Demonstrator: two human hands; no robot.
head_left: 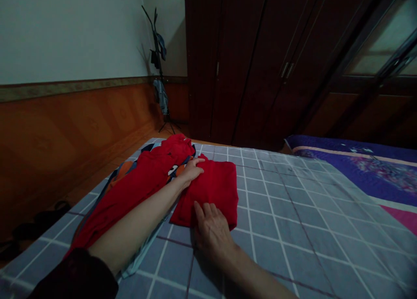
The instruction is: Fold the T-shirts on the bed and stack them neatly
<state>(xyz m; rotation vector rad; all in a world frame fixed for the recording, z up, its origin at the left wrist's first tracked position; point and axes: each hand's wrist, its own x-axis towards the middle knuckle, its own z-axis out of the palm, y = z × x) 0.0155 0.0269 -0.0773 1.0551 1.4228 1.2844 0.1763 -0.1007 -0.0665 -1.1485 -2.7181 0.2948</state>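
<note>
A red piece of clothing [216, 186] lies folded into a rough square on the bed. My left hand [193, 171] rests at its far left edge, with fingers stretched out over the cloth. At the near edge, my right hand [211, 225] lies palm down, fingertips on the red fabric and slightly bent. Left of the folded piece, partly behind my left forearm, is a long heap of clothes with a red garment [148, 179] on top. Dark blue and orange cloth shows under that garment, and a light blue edge sticks out near my forearm.
A grey-blue checked sheet [276, 203] covers the bed. Beyond it stands a dark wooden wardrobe [247, 64]. A coat rack [159, 56] with hanging items is in the far corner. Purple floral bedding [374, 169] lies to the right. Dark shoes [39, 223] seem to lie on the left floor.
</note>
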